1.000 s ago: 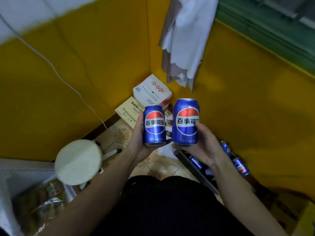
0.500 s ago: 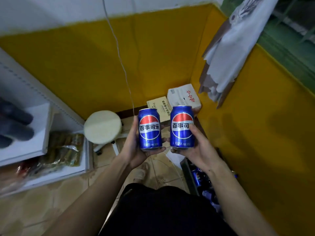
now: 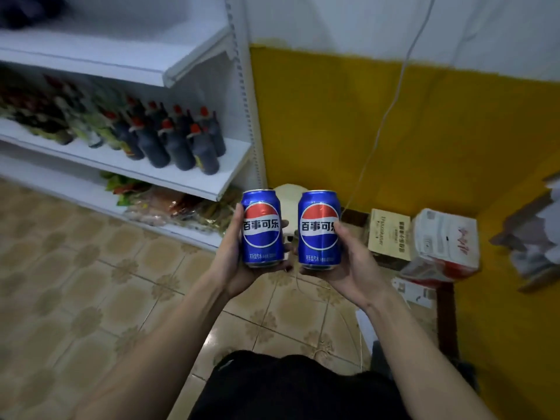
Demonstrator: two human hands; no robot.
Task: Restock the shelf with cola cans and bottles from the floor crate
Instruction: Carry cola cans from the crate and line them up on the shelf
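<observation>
Looking down, I see my dark clothing at the bottom edge and both bare forearms reaching forward over a tan patterned tile floor (image 3: 91, 283). My left hand (image 3: 233, 262) holds a blue cola can (image 3: 262, 228) upright, palm cupped under its base, fingers wrapped behind it and thumb along its left side. My right hand (image 3: 351, 265) holds a second cola can (image 3: 318, 230) the same way, thumb resting on the can's right side. The cans stand side by side, near each other but not touching, logos facing me.

I judge them full, so fairly heavy for their size, rigid, and smooth enough to slip; gripping around the middle of the body with support under the base seems safest.

Beyond the cans, to the left, a white shelf (image 3: 194, 180) carries dark bottles with red caps (image 3: 178, 140), with packaged snacks on the level below. To the right, cardboard boxes (image 3: 424, 237) sit against a yellow wall (image 3: 378, 131). The floor crate is not visible.
</observation>
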